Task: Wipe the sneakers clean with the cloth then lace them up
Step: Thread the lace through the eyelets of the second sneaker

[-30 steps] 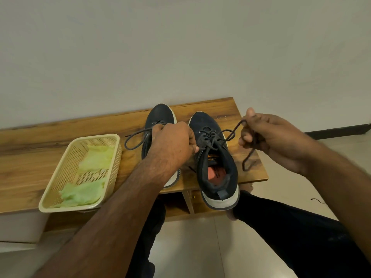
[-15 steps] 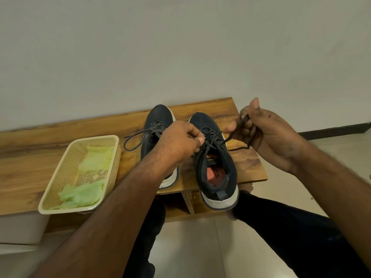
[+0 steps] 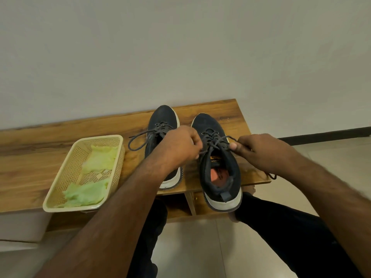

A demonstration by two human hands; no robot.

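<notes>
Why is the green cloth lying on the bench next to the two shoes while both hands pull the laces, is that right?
Not quite. The head view shows the green cloth lying inside the yellow basket, not on the bench itself. The rest holds: the left hand and right hand pull laces on the right sneaker.

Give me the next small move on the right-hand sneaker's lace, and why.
Probably draw both lace ends outward and snug them. The left hand and right hand each pinch an end of the lace on the right-hand sneaker, whose tongue area looks loose and has no bow yet. The other sneaker also has a slack loop lying on the bench.
</notes>
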